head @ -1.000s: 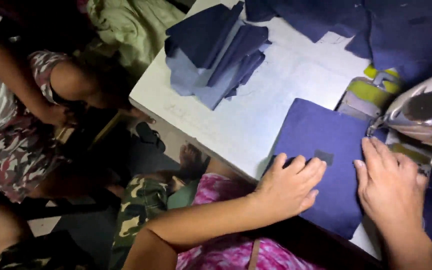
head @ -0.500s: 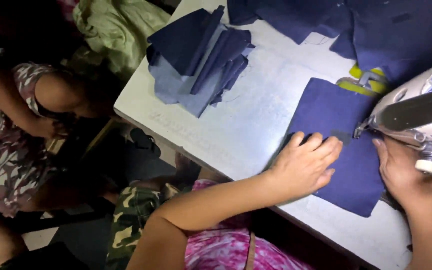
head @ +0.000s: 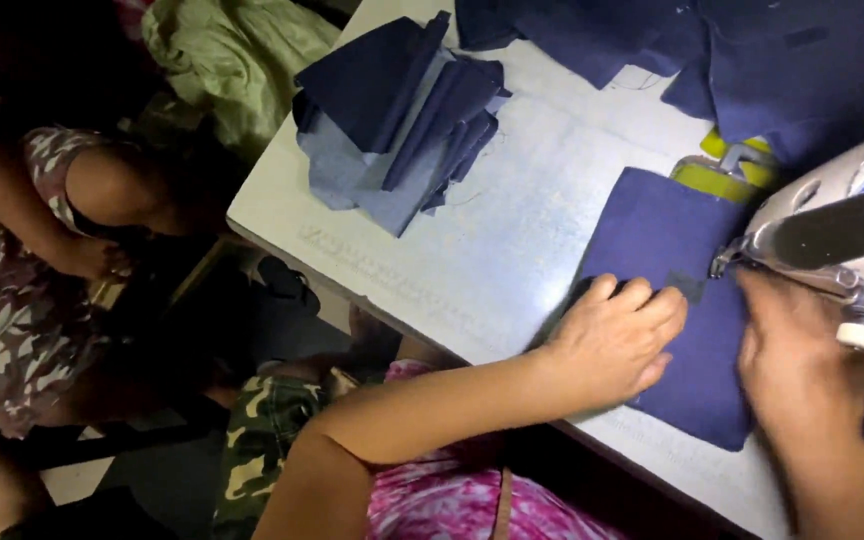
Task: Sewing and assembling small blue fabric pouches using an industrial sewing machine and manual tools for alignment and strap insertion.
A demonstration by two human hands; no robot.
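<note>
Both hands lie flat, fingers spread: the left hand (head: 617, 345) and the blurred right hand (head: 802, 365) press a dark navy rectangular fabric piece (head: 667, 290) onto the pale worktable (head: 512, 230), beneath the grey sewing machine head (head: 832, 235); stacked navy cloth cuttings (head: 402, 120) lie beyond.

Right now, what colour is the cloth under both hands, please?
Dark navy blue cloth, clearest in the head view.

Navy-blue fabric panel (head: 667, 300) with a small darker patch; pale grey-white table (head: 512, 240); stack of cut pieces (head: 402, 130) in navy and lighter grey-blue at the table's far left corner; silver-grey sewing machine (head: 832, 240); yellow-green object (head: 717, 175) beside it; olive-green cloth (head: 227, 60) beyond the table's left edge.
</note>
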